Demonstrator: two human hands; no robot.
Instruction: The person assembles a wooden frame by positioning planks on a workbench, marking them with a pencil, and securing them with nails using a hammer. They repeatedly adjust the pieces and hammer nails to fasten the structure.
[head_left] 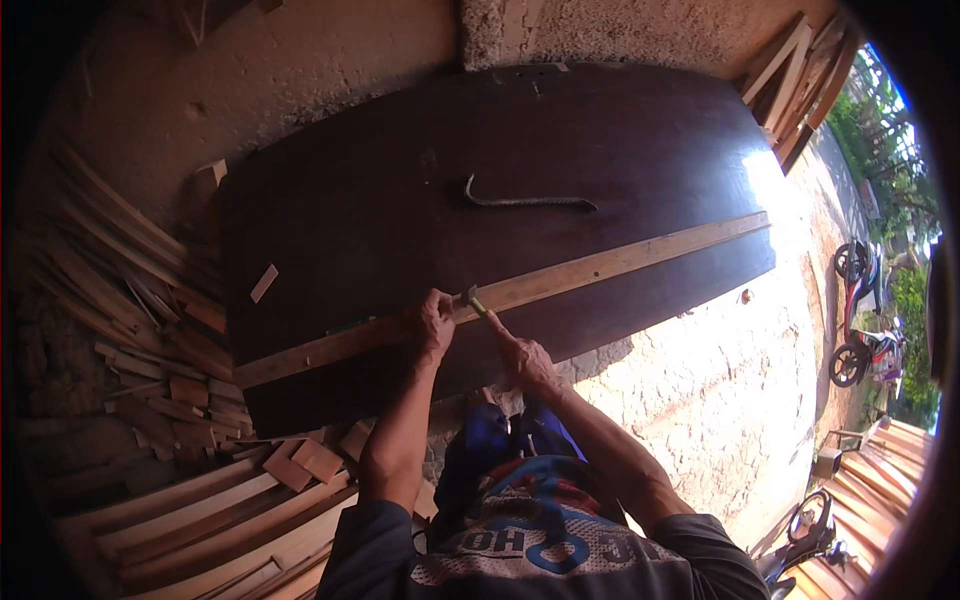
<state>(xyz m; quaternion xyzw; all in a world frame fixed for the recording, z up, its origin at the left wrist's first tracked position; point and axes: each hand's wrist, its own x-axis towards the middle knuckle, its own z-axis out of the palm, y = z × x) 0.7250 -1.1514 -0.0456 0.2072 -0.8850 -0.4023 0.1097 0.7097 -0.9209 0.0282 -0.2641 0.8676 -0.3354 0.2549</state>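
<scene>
A long, light wooden strip [550, 281] lies lengthwise across a large dark board [350, 190]. My right hand [530, 364] is wrapped round the yellow-green handle of a hammer [481, 306], whose head is just over the strip, close to my left fingertips. My left hand [434, 322] is closed at the strip, fingers pinched together; what they hold, if anything, is too small to make out. Farther back on the board rests a dark metal bar with a hooked end [530, 203]. Toward its left side is a small wood offcut [264, 283].
Wood scraps [180, 400] pile up left of the board, with long planks [220, 510] at the lower left. Boards lean against the wall [795, 80] at the far right. A motorcycle [860, 315] stands outside on the right, near more stacked planks [885, 470].
</scene>
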